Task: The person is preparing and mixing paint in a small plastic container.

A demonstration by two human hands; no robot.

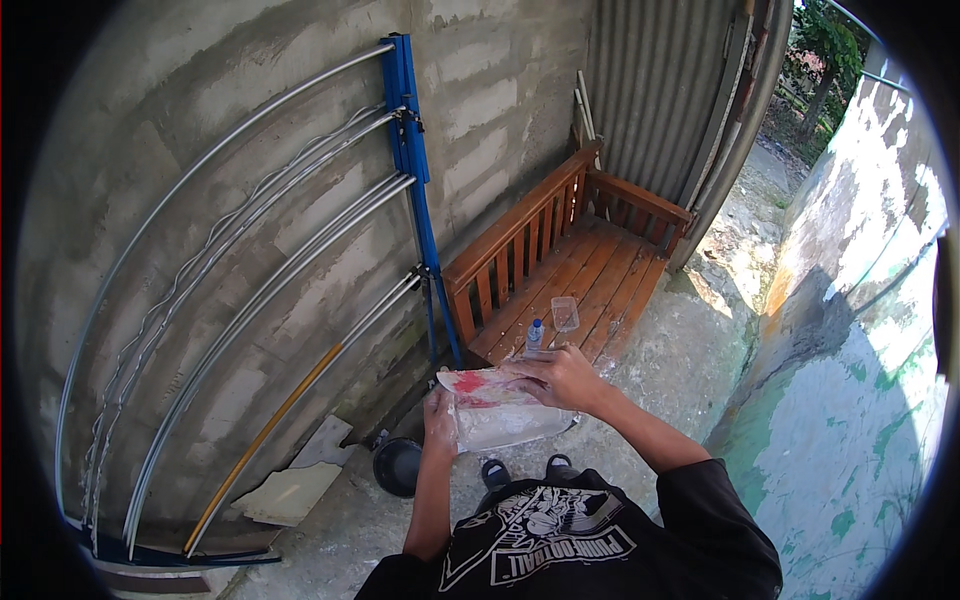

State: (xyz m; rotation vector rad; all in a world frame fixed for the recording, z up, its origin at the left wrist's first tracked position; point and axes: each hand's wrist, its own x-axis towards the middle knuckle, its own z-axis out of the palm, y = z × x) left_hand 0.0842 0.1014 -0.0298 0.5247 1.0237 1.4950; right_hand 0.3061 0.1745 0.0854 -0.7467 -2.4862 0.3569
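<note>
Sunlight is falling across the grey concrete-block wall (300,130), where a brown slatted wooden bench (580,270) is standing beside it on the pale concrete floor (680,370).

Bright daylight from the upper right, soft shadows on the ground, strong fisheye bending and dark corners.

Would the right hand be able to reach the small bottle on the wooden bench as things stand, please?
Probably yes: the bottle stands just beyond the right hand with nothing between, but that hand now holds the plastic bag.
</note>
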